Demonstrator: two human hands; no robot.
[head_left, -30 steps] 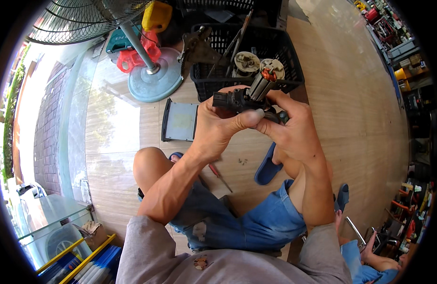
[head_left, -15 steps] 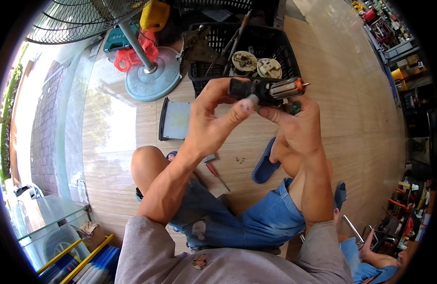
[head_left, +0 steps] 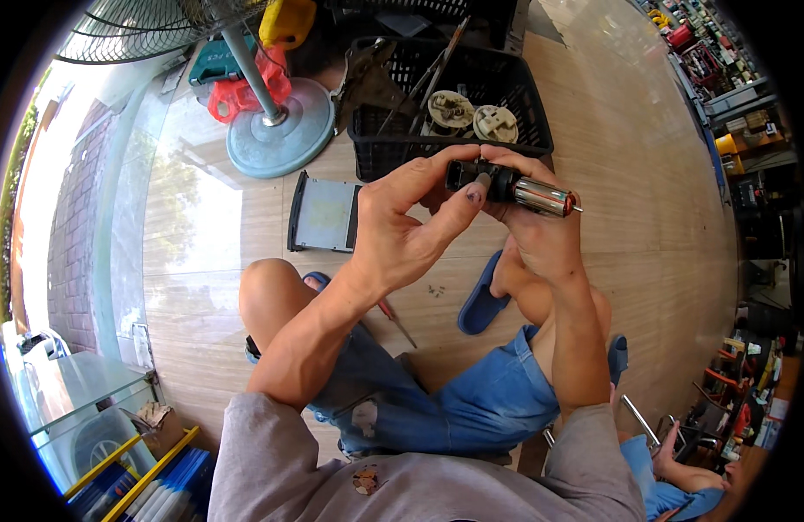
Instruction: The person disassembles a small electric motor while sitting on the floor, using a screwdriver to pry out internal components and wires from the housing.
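A black plastic part with a shiny metal cylinder is held up in front of me, between both hands. The cylinder points to the right and ends in a reddish cap with a thin pin; I cannot tell its exact kind. My left hand pinches the black end, thumb on the near side. Closed behind and under the part's middle is my right hand, its fingers partly hidden. Below them on the floor lie several small dark pieces, perhaps screws, and a red-handled screwdriver.
Beyond my hands stands a black plastic crate with round cream-coloured parts. A flat grey metal box lies left of it, near the fan's round base. Another person sits at the lower right, beside cluttered shelves.
The part has turned: its cylinder now shows a smooth shiny side and tilts slightly down to the right. My right thumb has gone from the near side, and both hands have shifted slightly.
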